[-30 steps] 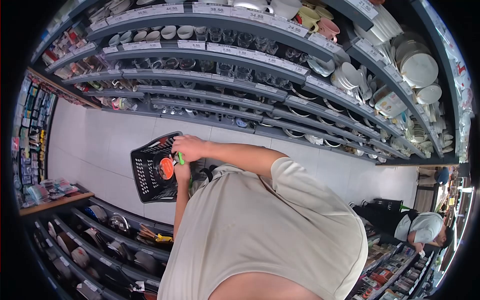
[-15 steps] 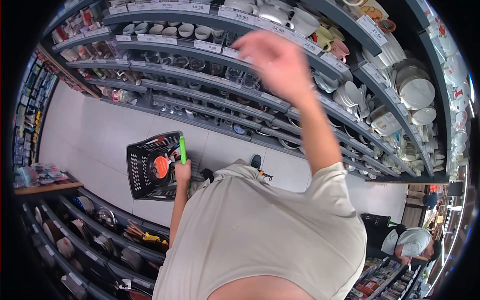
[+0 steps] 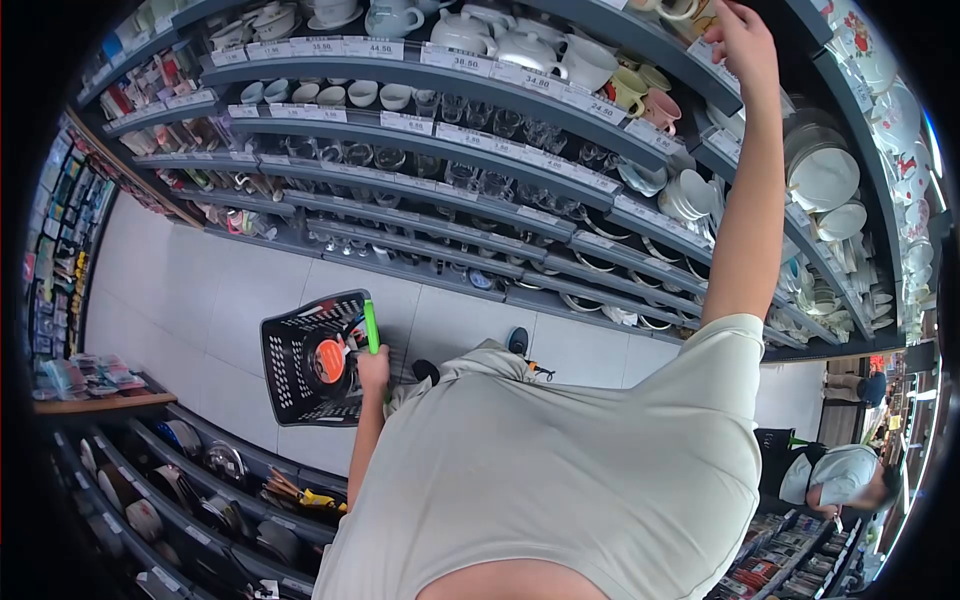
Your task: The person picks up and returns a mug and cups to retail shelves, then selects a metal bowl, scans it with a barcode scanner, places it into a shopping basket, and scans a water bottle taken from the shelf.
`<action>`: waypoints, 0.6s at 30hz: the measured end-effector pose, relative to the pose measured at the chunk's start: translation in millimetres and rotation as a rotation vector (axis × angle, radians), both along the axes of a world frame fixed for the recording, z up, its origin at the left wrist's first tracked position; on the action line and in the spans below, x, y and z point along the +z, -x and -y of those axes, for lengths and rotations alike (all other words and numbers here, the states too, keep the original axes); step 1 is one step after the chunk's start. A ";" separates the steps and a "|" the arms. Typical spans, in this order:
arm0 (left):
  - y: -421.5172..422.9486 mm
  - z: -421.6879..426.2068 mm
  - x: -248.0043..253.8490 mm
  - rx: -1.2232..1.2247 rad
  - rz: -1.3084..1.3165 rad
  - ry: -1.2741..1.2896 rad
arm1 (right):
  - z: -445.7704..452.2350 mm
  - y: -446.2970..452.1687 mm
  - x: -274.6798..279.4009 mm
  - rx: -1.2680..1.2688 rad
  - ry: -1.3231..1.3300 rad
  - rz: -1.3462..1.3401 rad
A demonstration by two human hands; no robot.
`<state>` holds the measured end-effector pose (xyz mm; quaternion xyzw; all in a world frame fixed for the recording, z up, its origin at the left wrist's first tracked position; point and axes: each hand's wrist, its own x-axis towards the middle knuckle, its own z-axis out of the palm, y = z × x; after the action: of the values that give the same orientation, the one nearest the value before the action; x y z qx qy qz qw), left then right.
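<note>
While the left hand point(image 3: 373, 368) grips a basket point(image 3: 283, 368), one label point(image 3: 466, 63) reads 38.50.

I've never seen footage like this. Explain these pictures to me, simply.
No machine here: these are a person's bare hands, all filmed by one head-worn camera looking forward and down. The left hand holds the green handle of a black basket containing an item with an orange label. The right hand is raised at an upper shelf; whether it grips anything is unclear. The shelves around hold teapots, cups, glasses and plates.
</note>
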<state>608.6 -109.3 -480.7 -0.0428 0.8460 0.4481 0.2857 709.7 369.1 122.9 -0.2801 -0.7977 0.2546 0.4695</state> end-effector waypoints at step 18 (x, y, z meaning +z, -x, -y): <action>-4.3 -4.6 18.0 0.054 0.049 -0.114 | -60.6 14.3 47.3 0.530 0.824 0.387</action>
<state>612.9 -104.7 -462.7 -0.0602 0.8105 0.5019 0.2960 695.4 429.6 170.2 -0.2722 -0.7469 0.6008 0.0838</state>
